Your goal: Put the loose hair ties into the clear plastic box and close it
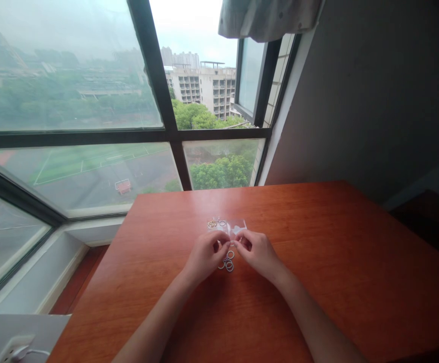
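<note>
Over the middle of the wooden table (pixel 298 222), my left hand (pixel 208 253) and my right hand (pixel 259 252) meet with thumbs and fingers pinched. A small pale ring (pixel 232 243) shows between the two sets of fingertips, both hands gripping it. Below the fingers lie several loose silver rings (pixel 229 265), some overlapping. Just beyond my hands is a clear plastic bag (pixel 238 224), partly covered by my fingers. Several gold-coloured rings (pixel 212 224) and a silver ring (pixel 223 223) lie by its left side; I cannot tell whether they are inside clear plastic.
Large dark-framed windows (pixel 172 101) stand beyond the table's far edge, one pane open at the right. A curtain (pixel 268 20) hangs at the top. A grey wall (pixel 374 91) rises on the right. At the lower left a plug sits in a wall socket (pixel 17 349).
</note>
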The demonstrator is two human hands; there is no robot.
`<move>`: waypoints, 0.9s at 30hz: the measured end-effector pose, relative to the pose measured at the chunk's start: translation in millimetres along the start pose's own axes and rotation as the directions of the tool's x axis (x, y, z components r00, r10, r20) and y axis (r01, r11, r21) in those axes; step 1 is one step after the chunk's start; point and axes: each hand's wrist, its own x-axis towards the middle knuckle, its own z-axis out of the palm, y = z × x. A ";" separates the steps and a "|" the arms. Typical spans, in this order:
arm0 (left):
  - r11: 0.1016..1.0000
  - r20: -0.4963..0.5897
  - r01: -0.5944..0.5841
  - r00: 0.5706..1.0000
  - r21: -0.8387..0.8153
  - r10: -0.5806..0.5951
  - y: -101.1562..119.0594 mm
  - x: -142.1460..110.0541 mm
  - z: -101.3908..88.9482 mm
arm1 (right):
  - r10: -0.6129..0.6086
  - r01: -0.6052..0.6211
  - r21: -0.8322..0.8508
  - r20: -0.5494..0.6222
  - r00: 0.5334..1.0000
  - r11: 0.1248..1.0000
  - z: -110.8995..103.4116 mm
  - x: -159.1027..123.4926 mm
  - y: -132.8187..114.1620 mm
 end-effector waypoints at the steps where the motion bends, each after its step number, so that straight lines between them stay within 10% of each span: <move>1: 1.000 -0.017 0.010 1.000 0.001 -0.010 -1.2 0.9 -0.9 | 0.003 -0.003 -0.003 0.011 1.000 1.000 0.2 0.1 0.6; 12: 0.988 -0.204 0.112 0.975 0.109 -0.088 -14.8 23.4 -25.3 | 0.033 -0.010 -0.084 0.283 0.959 0.996 0.1 -4.7 -0.1; 27: 0.981 -0.214 0.164 0.967 0.105 -0.139 -31.5 37.2 -25.1 | 0.032 0.012 -0.133 0.324 0.946 0.991 -3.5 -5.0 -4.2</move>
